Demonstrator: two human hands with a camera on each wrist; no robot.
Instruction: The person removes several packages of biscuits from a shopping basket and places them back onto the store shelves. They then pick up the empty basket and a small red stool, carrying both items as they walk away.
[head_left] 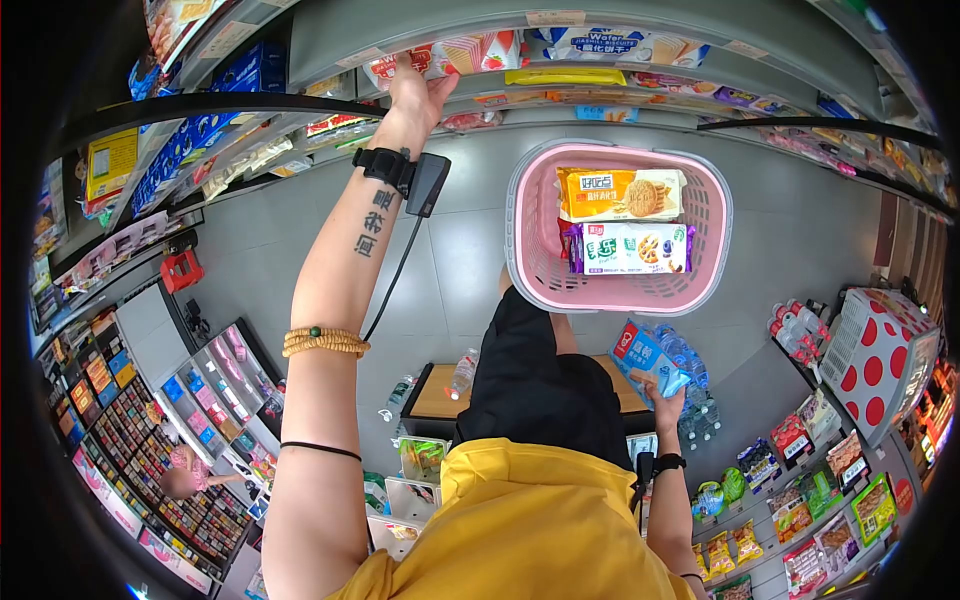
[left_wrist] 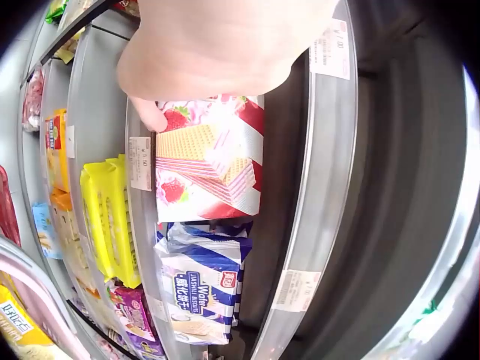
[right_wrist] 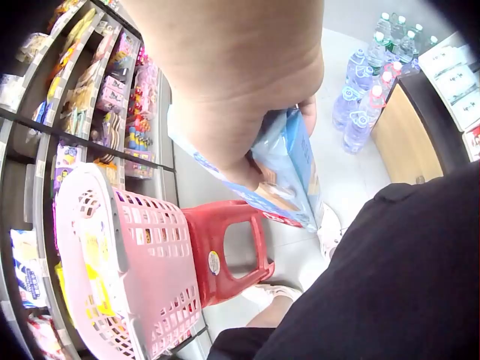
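Snack shelves [head_left: 400, 25] everywhere, pink basket [head_left: 528, 240] mid-aisle. Left hand [head_left: 420, 90] beyond it touches a strawberry wafer pack [left_wrist: 206, 161], grip unclear; right hand [head_left: 662, 402] on its near side clutches a blue packet [head_left: 645, 358].

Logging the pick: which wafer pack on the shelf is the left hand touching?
The pink-and-red strawberry wafer pack; the left hand touches its edge. The blue-and-white wafer pack beside it is untouched.
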